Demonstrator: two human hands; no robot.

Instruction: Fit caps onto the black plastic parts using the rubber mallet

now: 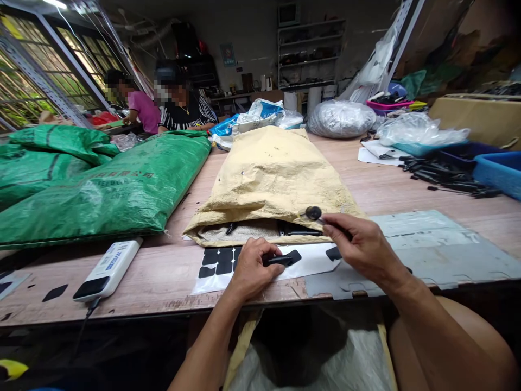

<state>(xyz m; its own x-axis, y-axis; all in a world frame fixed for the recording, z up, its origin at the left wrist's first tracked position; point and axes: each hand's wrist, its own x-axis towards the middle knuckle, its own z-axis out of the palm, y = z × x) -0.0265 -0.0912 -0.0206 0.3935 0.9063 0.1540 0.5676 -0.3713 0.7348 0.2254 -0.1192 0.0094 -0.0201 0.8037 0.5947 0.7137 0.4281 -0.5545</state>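
My left hand rests over a white sticker sheet. Its thumb and fingers are closed on a slim black cylindrical piece, beside a black rounded sticker. Further left on the sheet sit several black rounded stickers. My right hand is raised a little above the table and pinches a thin-stemmed piece with a round black head; its exact kind is unclear. Just beyond both hands lies a tan woven sack, its mouth facing me, with black pieces partly visible inside.
Green sacks and a white power bank with a cable are at left. A grey sheet lies at right, below black pieces and a blue basket. An open sack is below the table edge. Two people sit beyond.
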